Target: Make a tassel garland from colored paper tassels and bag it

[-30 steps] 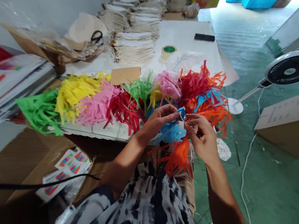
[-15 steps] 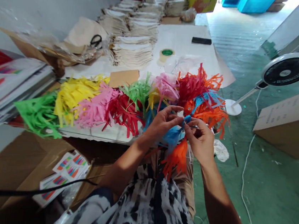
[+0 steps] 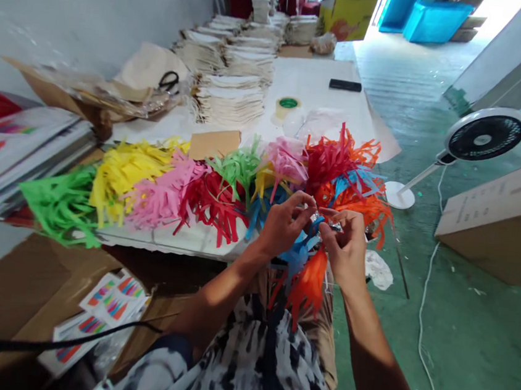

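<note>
My left hand point(image 3: 281, 225) and my right hand point(image 3: 345, 246) meet at the table's near edge, both pinched on a blue paper tassel point(image 3: 298, 252). An orange paper tassel point(image 3: 310, 281) hangs just below it, over my lap. What passes between my fingertips is too small to make out. Behind my hands lies a row of fringed paper tassels: green point(image 3: 62, 202), yellow point(image 3: 126, 165), pink point(image 3: 161, 191), red point(image 3: 213, 199), and a mixed heap of red, orange and blue ones point(image 3: 345, 166).
On the white table point(image 3: 319, 80) are stacks of cream cloth bags point(image 3: 232, 89), scissors point(image 3: 167, 80), a tape roll point(image 3: 287, 106) and a black phone point(image 3: 345, 85). Printed sheets point(image 3: 23, 145) are stacked at left. A floor fan point(image 3: 473, 140) and cardboard box point(image 3: 505, 214) stand at right.
Both hands have stayed together on the blue tassel, shifting slightly down and working it between the fingertips. The camera has tilted a little, so the table sits lower in view.
</note>
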`<state>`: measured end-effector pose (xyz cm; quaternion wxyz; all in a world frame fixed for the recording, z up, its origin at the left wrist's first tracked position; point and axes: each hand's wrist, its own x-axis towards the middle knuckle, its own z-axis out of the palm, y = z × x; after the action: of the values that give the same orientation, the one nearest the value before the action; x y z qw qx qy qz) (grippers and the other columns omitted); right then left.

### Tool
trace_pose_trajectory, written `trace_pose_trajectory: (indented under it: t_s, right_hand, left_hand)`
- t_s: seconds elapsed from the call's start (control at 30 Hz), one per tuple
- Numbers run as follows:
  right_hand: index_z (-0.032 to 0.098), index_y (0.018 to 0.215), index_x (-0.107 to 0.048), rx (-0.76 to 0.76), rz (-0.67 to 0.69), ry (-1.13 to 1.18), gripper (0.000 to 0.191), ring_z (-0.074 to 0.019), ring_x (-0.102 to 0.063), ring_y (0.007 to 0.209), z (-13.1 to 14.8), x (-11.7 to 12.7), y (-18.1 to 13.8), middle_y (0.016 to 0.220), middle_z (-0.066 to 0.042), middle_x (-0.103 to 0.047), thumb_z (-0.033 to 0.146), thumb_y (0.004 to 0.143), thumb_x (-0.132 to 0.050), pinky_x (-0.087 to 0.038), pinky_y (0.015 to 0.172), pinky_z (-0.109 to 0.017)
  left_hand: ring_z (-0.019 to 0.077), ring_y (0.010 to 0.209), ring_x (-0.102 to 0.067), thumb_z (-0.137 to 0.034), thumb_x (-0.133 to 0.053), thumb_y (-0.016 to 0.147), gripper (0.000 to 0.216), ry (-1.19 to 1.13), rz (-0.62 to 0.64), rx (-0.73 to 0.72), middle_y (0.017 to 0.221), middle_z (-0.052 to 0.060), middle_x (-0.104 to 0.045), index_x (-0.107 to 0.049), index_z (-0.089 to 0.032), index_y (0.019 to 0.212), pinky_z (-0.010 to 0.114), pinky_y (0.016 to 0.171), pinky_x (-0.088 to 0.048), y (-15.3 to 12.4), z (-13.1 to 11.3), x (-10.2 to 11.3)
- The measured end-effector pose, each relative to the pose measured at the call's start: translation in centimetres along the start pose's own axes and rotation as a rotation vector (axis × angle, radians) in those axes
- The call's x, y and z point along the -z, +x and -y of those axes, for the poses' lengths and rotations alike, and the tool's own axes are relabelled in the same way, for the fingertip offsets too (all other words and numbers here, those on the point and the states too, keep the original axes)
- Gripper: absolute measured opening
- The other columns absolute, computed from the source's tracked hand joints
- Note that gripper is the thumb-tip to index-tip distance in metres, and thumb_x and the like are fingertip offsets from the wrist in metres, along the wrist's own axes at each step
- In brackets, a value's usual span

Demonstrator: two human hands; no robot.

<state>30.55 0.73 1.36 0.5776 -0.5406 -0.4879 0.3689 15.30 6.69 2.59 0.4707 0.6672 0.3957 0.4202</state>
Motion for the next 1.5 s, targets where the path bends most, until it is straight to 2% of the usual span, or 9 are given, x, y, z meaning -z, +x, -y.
trace_pose_trajectory:
  t_s: [0.17,0.3,0.4,0.63,0.77,0.97,1.1,1.33,1.5]
  right_hand:
    - [0.022,0.096,-0.074,-0.057,0.01,-0.136,0.028,-0.0097,-0.04,0.049,0.0,0.1,1.0,0.066,0.004,-0.06,0.049,0.091,-0.074,-0.027,0.048,-0.026]
    - [0.021,0.089,-0.072,0.015,-0.106,-0.013,0.025,-0.0096,-0.039,0.053,0.0,0.2,2.0,0.068,0.004,-0.059,0.046,0.088,-0.077,-0.028,0.05,-0.025]
    - [0.021,0.086,-0.07,0.049,-0.227,0.09,0.024,-0.0101,-0.042,0.059,-0.2,0.1,2.6,0.071,0.004,-0.058,0.045,0.087,-0.077,-0.032,0.055,-0.024]
    - [0.02,0.089,-0.072,0.007,-0.249,0.142,0.025,-0.0109,-0.046,0.063,-1.3,-0.1,2.9,0.076,0.002,-0.062,0.045,0.087,-0.077,-0.034,0.059,-0.025]
    - [0.02,0.088,-0.074,0.045,-0.26,0.077,0.023,-0.0104,-0.045,0.063,-1.5,0.5,2.9,0.078,0.002,-0.065,0.043,0.088,-0.077,-0.034,0.059,-0.025]
    - [0.021,0.088,-0.074,0.066,-0.261,0.071,0.026,-0.0084,-0.038,0.053,0.2,0.9,3.4,0.071,0.004,-0.06,0.046,0.085,-0.079,-0.027,0.049,-0.024]
    - [0.022,0.086,-0.074,0.059,-0.211,0.171,0.024,-0.0065,-0.033,0.05,1.1,0.7,3.5,0.068,0.005,-0.057,0.044,0.083,-0.083,-0.023,0.047,-0.023]
    - [0.024,0.09,-0.074,-0.077,-0.122,0.311,0.028,-0.0063,-0.027,0.042,1.1,1.0,3.1,0.055,0.01,-0.04,0.047,0.078,-0.085,-0.019,0.041,-0.024]
    - [0.021,0.088,-0.075,-0.17,-0.205,0.36,0.039,-0.0056,-0.028,0.042,1.0,0.5,2.8,0.056,0.009,-0.05,0.051,0.068,-0.091,-0.019,0.041,-0.024]
  left_hand:
    - [0.01,0.058,-0.063,-0.045,-0.054,0.106,0.024,0.217,0.031,-0.105,0.074,-0.004,-0.069,-0.061,-0.023,0.111,0.021,0.059,-0.041,0.8,-0.7,-0.2]
    - [0.0127,0.063,-0.068,-0.041,-0.052,0.107,0.027,0.292,-0.027,-0.146,0.074,-0.002,-0.073,-0.064,-0.022,0.121,0.023,0.064,-0.044,3.6,-0.3,-0.3]
    - [0.0185,0.082,-0.075,-0.032,-0.055,0.105,0.024,0.551,-0.104,-0.155,0.094,0.005,-0.081,-0.071,-0.023,0.12,0.027,0.073,-0.047,6.4,0.5,-0.9]
    - [0.0319,0.094,-0.077,-0.036,-0.055,0.103,0.03,1.037,-0.091,0.087,0.098,0.018,-0.079,-0.074,-0.014,0.111,0.038,0.078,-0.05,10.2,1.8,-4.5]
    - [0.0279,0.093,-0.075,-0.038,-0.064,0.097,0.023,0.802,-0.178,0.047,0.096,0.012,-0.08,-0.076,-0.019,0.106,0.035,0.078,-0.05,10.9,0.9,-3.9]
    - [0.0108,0.061,-0.06,-0.034,-0.073,0.09,0.017,0.0,-0.093,0.108,0.08,0.002,-0.074,-0.072,-0.018,0.088,0.025,0.06,-0.044,12.6,-3.1,0.6]
    - [0.0095,0.056,-0.056,-0.028,-0.072,0.089,0.011,0.023,-0.013,0.116,0.073,0.002,-0.073,-0.073,-0.017,0.089,0.026,0.057,-0.041,11.2,-4.8,2.2]
    - [0.0159,0.073,-0.068,-0.036,-0.077,0.09,0.014,0.579,0.023,-0.204,0.083,0.002,-0.079,-0.081,-0.024,0.095,0.029,0.067,-0.044,3.3,-4.7,1.9]
    - [0.0174,0.086,-0.071,-0.036,-0.081,0.089,0.022,0.353,-0.074,-0.281,0.091,0.003,-0.078,-0.077,-0.023,0.106,0.03,0.081,-0.054,0.6,-3.7,1.3]
